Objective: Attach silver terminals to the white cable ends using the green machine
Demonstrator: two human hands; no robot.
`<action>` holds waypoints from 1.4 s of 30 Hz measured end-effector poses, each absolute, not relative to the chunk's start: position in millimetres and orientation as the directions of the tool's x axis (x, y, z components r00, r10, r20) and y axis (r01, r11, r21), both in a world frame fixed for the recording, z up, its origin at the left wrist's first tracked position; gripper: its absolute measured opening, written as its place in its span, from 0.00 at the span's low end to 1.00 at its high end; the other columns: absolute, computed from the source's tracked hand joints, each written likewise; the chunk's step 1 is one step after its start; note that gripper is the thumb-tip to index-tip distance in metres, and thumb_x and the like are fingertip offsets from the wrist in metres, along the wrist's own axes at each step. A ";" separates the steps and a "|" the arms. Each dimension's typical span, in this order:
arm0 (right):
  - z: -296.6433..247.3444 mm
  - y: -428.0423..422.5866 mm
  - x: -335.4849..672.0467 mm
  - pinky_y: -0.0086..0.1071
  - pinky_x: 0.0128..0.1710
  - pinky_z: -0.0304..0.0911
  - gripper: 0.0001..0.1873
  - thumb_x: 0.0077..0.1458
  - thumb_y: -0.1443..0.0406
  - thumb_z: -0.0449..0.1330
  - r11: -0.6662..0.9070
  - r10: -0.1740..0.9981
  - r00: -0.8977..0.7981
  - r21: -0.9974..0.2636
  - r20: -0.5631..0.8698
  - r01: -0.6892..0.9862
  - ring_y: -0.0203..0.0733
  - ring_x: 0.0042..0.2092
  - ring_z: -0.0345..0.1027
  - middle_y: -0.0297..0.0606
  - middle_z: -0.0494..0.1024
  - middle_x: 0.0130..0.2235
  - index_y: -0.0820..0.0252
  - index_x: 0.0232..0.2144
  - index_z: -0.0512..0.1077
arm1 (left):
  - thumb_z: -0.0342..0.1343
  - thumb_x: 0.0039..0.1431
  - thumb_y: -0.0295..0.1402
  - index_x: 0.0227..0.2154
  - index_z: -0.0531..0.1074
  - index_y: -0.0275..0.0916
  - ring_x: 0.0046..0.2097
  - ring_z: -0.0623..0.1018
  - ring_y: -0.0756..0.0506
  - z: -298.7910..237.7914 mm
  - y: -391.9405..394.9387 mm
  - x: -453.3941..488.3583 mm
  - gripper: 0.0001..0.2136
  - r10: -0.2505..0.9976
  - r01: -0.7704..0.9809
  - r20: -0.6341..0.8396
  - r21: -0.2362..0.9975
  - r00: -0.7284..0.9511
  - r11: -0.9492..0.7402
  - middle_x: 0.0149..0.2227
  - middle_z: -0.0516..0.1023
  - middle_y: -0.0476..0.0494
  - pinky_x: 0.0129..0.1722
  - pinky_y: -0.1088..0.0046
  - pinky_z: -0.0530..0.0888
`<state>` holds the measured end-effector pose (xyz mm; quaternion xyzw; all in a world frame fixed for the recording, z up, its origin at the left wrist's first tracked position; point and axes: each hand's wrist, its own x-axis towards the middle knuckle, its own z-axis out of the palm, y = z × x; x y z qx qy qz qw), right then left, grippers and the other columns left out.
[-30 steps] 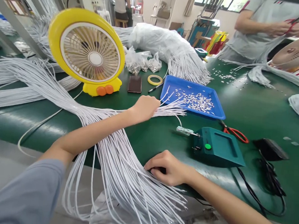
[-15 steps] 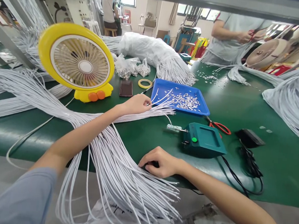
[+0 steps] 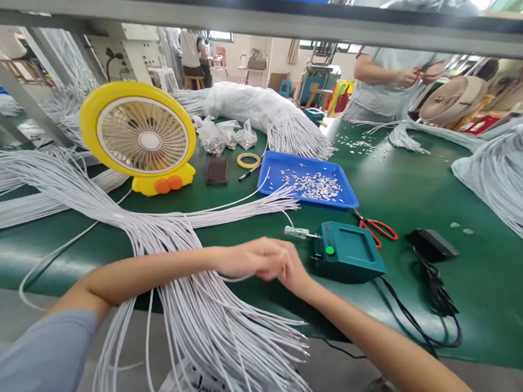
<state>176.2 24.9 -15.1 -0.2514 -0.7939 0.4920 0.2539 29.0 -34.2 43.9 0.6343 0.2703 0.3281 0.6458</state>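
Note:
My left hand [image 3: 245,259] is closed on a white cable [image 3: 239,279] that runs below its fingers toward the bundle. My right hand [image 3: 295,272] meets it at the fingertips, its fingers pinched; blur and overlap hide what is between them. Under my left forearm, a thick bundle of white cables [image 3: 228,326] fans out over the table's front edge. A smaller sheaf of cables [image 3: 242,211] reaches the blue tray [image 3: 354,198], which holds many small metal pieces [image 3: 319,187]. Just right of my hands sits a green device [image 3: 350,251] with a green button.
A yellow fan [image 3: 140,132] stands at the left, near a dark phone-like slab [image 3: 217,171] and a tape roll [image 3: 248,160]. Red-handled pliers [image 3: 379,228] and a black adapter [image 3: 432,244] with its cord lie right. A metal beam [image 3: 275,23] crosses above. Another person [image 3: 383,85] works across the table.
My left hand has come from the sheaf by the tray down and right, with a cable. My right hand has risen off the table to meet it. The view has tilted up slightly.

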 end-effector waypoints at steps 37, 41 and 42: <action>-3.3 44.8 180.2 0.28 0.25 0.65 0.09 0.50 0.61 0.68 0.141 0.764 -0.588 -0.958 0.266 -0.250 0.30 0.24 0.67 0.31 0.69 0.28 0.60 0.26 0.75 | 0.65 0.52 0.45 0.27 0.73 0.28 0.16 0.62 0.59 5.2 0.0 12.6 0.19 0.894 -0.240 -0.104 0.944 0.435 0.227 0.21 0.73 0.48 0.16 0.81 0.52; -4.3 45.5 182.7 0.28 0.26 0.60 0.08 0.53 0.61 0.66 0.345 0.773 -0.495 -0.918 0.397 -0.198 0.32 0.27 0.63 0.32 0.68 0.27 0.58 0.26 0.74 | 0.64 0.52 0.44 0.27 0.73 0.28 0.16 0.62 0.59 6.9 -0.9 13.3 0.18 0.886 -0.260 -0.093 0.938 0.453 0.231 0.19 0.73 0.48 0.16 0.82 0.53; -3.7 46.7 183.3 0.28 0.25 0.57 0.09 0.54 0.61 0.65 0.375 0.788 -0.447 -0.905 0.424 -0.198 0.32 0.27 0.61 0.32 0.67 0.27 0.58 0.26 0.73 | 0.64 0.52 0.43 0.26 0.73 0.29 0.16 0.62 0.59 7.2 -1.1 13.0 0.18 0.887 -0.253 -0.092 0.940 0.453 0.227 0.19 0.73 0.48 0.16 0.82 0.54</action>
